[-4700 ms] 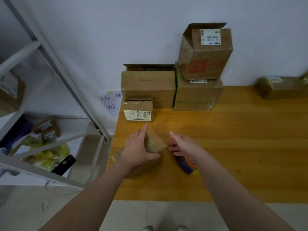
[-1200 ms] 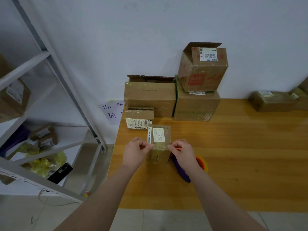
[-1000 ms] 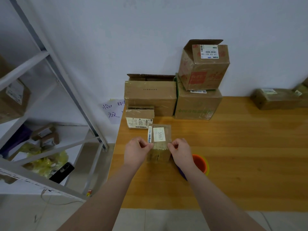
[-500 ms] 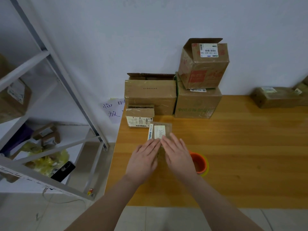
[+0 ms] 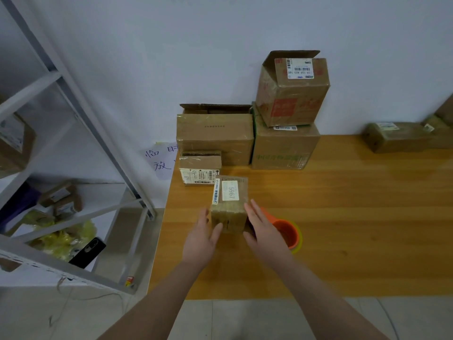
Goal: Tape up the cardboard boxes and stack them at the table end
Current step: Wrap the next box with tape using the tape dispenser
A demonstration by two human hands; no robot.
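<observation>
Small box (image 5: 230,194) — label up, long axis toward wall (image 5: 220,33)

Dim, flat indoor light with a cool bluish cast on the wall (image 5: 220,33) — shadows fall soft and short under the stacked boxes (image 5: 284,148) at the far left corner of the table (image 5: 355,217). Wide-angle distortion bows the shelf frame (image 5: 98,133); the picture's edges look slightly soft.

- Your small box (image 5: 229,204) sits near the left end of the table (image 5: 343,217), between your left hand (image 5: 201,239) and your right hand (image 5: 264,234).
- The tape roll (image 5: 286,235) lies just right of your right hand.
- Behind the small box stands a labelled box (image 5: 199,169), then a wide box (image 5: 214,136) by the wall.
- Right of the wide box, an upper box (image 5: 293,92) rests on a lower box (image 5: 284,148).
- The shelf rack (image 5: 73,143) stands left of the table.
</observation>
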